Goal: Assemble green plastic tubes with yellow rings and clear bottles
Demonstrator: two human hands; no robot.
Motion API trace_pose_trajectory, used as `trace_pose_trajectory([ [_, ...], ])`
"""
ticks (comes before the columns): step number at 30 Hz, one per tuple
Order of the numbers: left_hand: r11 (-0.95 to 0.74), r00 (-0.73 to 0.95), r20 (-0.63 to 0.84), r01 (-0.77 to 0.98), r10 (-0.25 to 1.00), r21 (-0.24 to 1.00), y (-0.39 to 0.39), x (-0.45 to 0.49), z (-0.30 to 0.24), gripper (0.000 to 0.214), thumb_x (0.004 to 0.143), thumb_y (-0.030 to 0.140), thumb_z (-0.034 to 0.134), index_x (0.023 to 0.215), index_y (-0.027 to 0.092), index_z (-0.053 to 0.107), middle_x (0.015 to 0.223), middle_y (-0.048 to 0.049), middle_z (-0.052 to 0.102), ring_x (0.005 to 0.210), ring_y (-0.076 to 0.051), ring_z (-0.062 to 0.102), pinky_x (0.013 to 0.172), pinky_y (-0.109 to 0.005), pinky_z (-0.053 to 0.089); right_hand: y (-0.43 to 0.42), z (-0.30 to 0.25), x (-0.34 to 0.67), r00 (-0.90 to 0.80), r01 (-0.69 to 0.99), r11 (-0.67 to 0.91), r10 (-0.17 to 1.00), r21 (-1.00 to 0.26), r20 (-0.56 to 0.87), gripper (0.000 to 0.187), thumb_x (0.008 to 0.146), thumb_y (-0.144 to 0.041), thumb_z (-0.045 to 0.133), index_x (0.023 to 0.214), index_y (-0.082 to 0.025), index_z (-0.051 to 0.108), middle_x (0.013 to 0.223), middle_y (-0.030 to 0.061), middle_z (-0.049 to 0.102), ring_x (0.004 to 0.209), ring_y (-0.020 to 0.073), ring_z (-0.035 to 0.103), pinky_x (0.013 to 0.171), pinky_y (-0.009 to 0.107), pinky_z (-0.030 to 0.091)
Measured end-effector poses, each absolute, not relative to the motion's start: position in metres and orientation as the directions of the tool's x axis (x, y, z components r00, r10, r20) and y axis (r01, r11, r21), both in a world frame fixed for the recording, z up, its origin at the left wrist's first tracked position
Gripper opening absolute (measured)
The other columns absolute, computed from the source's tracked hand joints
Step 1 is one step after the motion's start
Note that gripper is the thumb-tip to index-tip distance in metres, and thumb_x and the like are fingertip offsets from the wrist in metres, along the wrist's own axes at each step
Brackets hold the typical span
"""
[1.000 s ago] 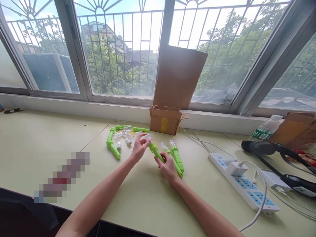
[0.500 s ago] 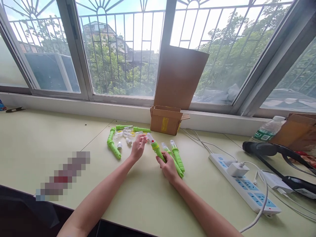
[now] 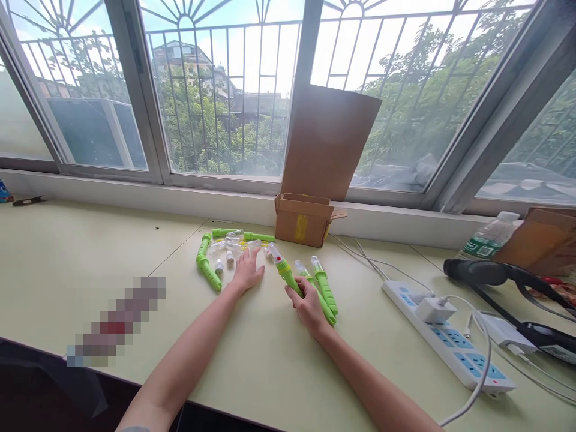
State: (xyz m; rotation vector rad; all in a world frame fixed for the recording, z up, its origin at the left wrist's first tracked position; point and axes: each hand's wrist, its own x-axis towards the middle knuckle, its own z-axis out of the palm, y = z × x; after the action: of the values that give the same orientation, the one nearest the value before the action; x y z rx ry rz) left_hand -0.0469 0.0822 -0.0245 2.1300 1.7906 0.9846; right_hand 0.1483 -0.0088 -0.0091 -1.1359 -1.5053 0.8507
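Note:
My right hand (image 3: 308, 302) is closed around the body of a green plastic tube (image 3: 285, 271) with a clear tip, a red spot and a yellow ring, tilted up to the left. My left hand (image 3: 248, 271) has its fingers apart, palm down, reaching toward a cluster of clear plastic caps (image 3: 232, 241). Beside it are small white-and-clear pieces (image 3: 219, 266). Green tube bodies (image 3: 209, 273) lie left of and behind this cluster. Right of my right hand, two green tubes with clear tips (image 3: 324, 285) lie side by side, one partly covered by the hand.
A small cardboard box (image 3: 300, 219) stands at the back by the window. To the right are a white power strip (image 3: 443, 336) with plugs and cables, dark glasses (image 3: 477, 271) and a plastic bottle (image 3: 488, 237). A blurred patch (image 3: 117, 321) covers something on the left.
My left hand has moved left, away from the held tube's tip, and its fingers have spread over the clear pieces. My right hand keeps the tube in nearly the same place.

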Motion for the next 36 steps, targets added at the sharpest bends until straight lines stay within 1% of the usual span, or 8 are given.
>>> trace_pose_trajectory([
  [5, -0.235, 0.073, 0.304, 0.808, 0.95, 0.54, 0.083, -0.049, -0.023, 0.061, 0.08, 0.035, 0.056, 0.138, 0.024, 0.037, 0.148, -0.015, 0.033, 0.139, -0.035, 0.022, 0.11, -0.053, 0.017, -0.009, -0.01, 0.148, -0.032, 0.224, 0.302, 0.953, -0.927, 0.303, 0.022, 0.078, -0.041, 0.059, 0.089, -0.022, 0.059, 0.066, 0.0001, 0.054, 0.055, 0.0165, 0.047, 0.049, 0.028, 0.039],
  [10, -0.193, 0.081, 0.236, 0.843, 0.968, 0.502, 0.083, -0.052, -0.018, 0.063, 0.081, 0.041, 0.054, 0.14, 0.028, 0.034, 0.15, -0.0101, 0.031, 0.141, -0.031, 0.018, 0.111, -0.048, 0.016, -0.009, -0.011, 0.148, -0.026, 0.229, 0.283, 0.958, -0.931, 0.284, 0.023, 0.078, -0.042, 0.059, 0.089, -0.021, 0.059, 0.066, -0.0002, 0.054, 0.056, 0.0168, 0.047, 0.049, 0.028, 0.039],
  [14, -0.193, 0.074, 0.272, 0.876, 0.96, 0.443, 0.083, -0.052, -0.017, 0.052, 0.081, 0.044, 0.052, 0.129, 0.024, 0.046, 0.132, -0.0116, 0.048, 0.129, -0.031, 0.035, 0.107, -0.046, 0.024, -0.009, -0.011, 0.148, -0.035, 0.229, 0.278, 0.96, -0.933, 0.278, 0.023, 0.078, -0.042, 0.059, 0.089, -0.022, 0.059, 0.065, -0.0007, 0.054, 0.056, 0.0168, 0.047, 0.05, 0.028, 0.038],
  [17, -0.179, 0.046, 0.339, 0.91, 0.94, 0.373, 0.083, -0.051, -0.018, 0.049, 0.08, 0.045, 0.055, 0.122, 0.021, 0.05, 0.12, -0.0129, 0.051, 0.12, -0.032, 0.041, 0.1, -0.045, 0.032, -0.009, -0.011, 0.148, -0.038, 0.225, 0.284, 0.958, -0.932, 0.283, 0.023, 0.078, -0.042, 0.059, 0.089, -0.022, 0.059, 0.067, 0.0003, 0.056, 0.056, 0.017, 0.048, 0.049, 0.029, 0.038],
  [20, -0.196, 0.062, 0.393, 0.931, 0.917, 0.309, 0.082, -0.049, -0.019, 0.049, 0.081, 0.044, 0.055, 0.124, 0.022, 0.048, 0.123, -0.0127, 0.048, 0.12, -0.032, 0.039, 0.098, -0.045, 0.033, -0.008, -0.011, 0.147, -0.028, 0.224, 0.293, 0.955, -0.929, 0.294, 0.024, 0.077, -0.042, 0.059, 0.089, -0.021, 0.06, 0.067, 0.0008, 0.057, 0.055, 0.017, 0.048, 0.048, 0.029, 0.038],
  [24, -0.214, 0.092, 0.416, 0.943, 0.905, 0.255, 0.082, -0.047, -0.021, 0.052, 0.084, 0.04, 0.052, 0.133, 0.025, 0.04, 0.138, -0.0133, 0.037, 0.129, -0.032, 0.032, 0.105, -0.049, 0.026, -0.009, -0.011, 0.147, -0.032, 0.226, 0.293, 0.955, -0.929, 0.293, 0.024, 0.077, -0.041, 0.059, 0.089, -0.02, 0.06, 0.066, 0.0003, 0.056, 0.055, 0.0164, 0.047, 0.048, 0.028, 0.038],
  [29, -0.22, 0.121, 0.439, 0.958, 0.89, 0.183, 0.086, -0.044, -0.022, 0.058, 0.085, 0.038, 0.048, 0.139, 0.024, 0.033, 0.146, -0.0159, 0.028, 0.137, -0.033, 0.023, 0.11, -0.051, 0.019, -0.009, -0.011, 0.148, -0.043, 0.217, 0.289, 0.957, -0.932, 0.287, 0.023, 0.078, -0.041, 0.059, 0.089, -0.021, 0.059, 0.066, -0.0008, 0.053, 0.054, 0.0158, 0.045, 0.049, 0.028, 0.037],
  [36, -0.233, 0.179, 0.379, 0.967, 0.908, 0.102, 0.11, -0.034, -0.013, 0.065, 0.081, 0.018, 0.044, 0.144, 0.023, 0.026, 0.151, -0.0132, 0.025, 0.142, -0.029, 0.015, 0.113, -0.053, 0.008, -0.01, -0.01, 0.148, -0.048, 0.194, 0.297, 0.955, -0.935, 0.293, 0.02, 0.078, -0.038, 0.059, 0.088, -0.021, 0.058, 0.066, -0.0007, 0.052, 0.056, 0.0155, 0.045, 0.049, 0.027, 0.038],
])
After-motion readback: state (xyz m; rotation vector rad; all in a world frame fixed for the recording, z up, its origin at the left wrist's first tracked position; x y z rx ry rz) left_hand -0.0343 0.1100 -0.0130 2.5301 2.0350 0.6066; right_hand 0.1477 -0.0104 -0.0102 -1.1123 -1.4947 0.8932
